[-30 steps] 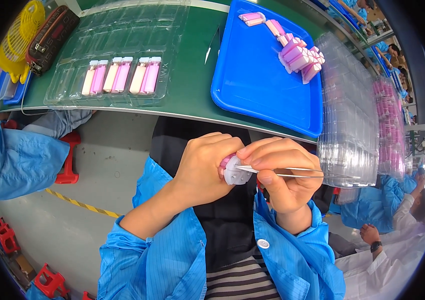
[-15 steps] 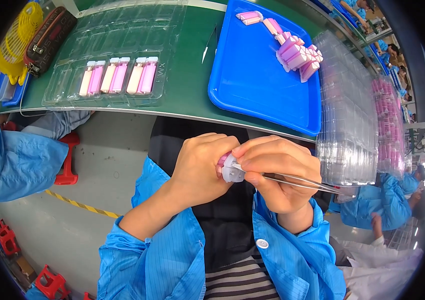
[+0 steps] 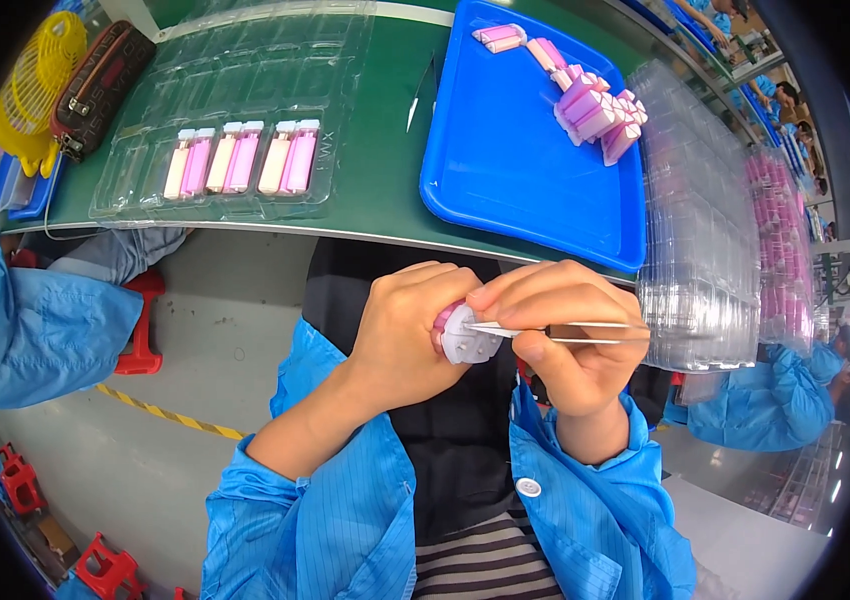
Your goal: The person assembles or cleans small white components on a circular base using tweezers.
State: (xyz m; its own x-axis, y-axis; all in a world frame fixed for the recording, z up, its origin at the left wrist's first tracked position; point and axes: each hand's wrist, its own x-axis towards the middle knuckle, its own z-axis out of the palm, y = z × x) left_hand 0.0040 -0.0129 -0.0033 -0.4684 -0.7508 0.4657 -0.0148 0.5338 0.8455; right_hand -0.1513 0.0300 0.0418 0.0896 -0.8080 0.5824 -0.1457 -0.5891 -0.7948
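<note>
Over my lap, my left hand (image 3: pixel 407 325) is closed round a pink bundle with a round white end cap (image 3: pixel 465 338) facing right. The fingers hide most of the bundle. Small metal spots dot the cap. My right hand (image 3: pixel 570 335) pinches a pair of metal tweezers (image 3: pixel 555 332). Their tips meet the upper part of the cap. Beyond my hands, a blue tray (image 3: pixel 505 185) holds several pink and cream cylinders with white ends (image 3: pixel 595 105). To its left, a clear blister tray (image 3: pixel 245 80) carries three pairs of pink and cream pieces (image 3: pixel 242 158).
Another pair of tweezers (image 3: pixel 421 95) lies on the green table (image 3: pixel 375 180) between the trays. Stacked clear trays (image 3: pixel 700 240) stand right of the blue tray. A dark pouch (image 3: pixel 100 85) and a yellow fan (image 3: pixel 40 80) sit at the far left. A co-worker in blue (image 3: pixel 45 320) is seated left.
The tweezers in my right hand have swung up to lie nearly level, and my right fingers have shifted slightly back from the cap. My left hand keeps its grip.
</note>
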